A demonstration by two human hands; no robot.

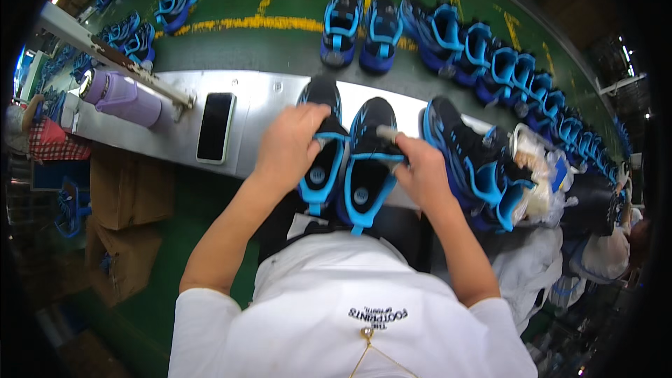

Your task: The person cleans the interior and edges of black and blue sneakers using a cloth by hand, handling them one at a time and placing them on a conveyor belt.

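Two black-and-blue sneakers stand side by side in front of me, toes pointing away, their bright blue collars open toward me. My left hand (290, 145) is closed over the upper of the left sneaker (318, 185), fingers curled near its tongue. Against the tongue of the right sneaker (364, 185), my right hand (422, 168) pinches a small, pale, blunt piece (387, 133); its kind is unclear. Just right of that hand, more sneakers of the same sort (458, 143) lean close together on the bench.
A phone (215, 128) and a purple bottle (129, 98) rest on the metal bench (245, 87), beside a worn metal post (115, 56). Beyond, a long row of sneakers (504, 63) curves right. A plastic-lined container (535, 161) sits at right; cardboard boxes (129, 189) are lower left.
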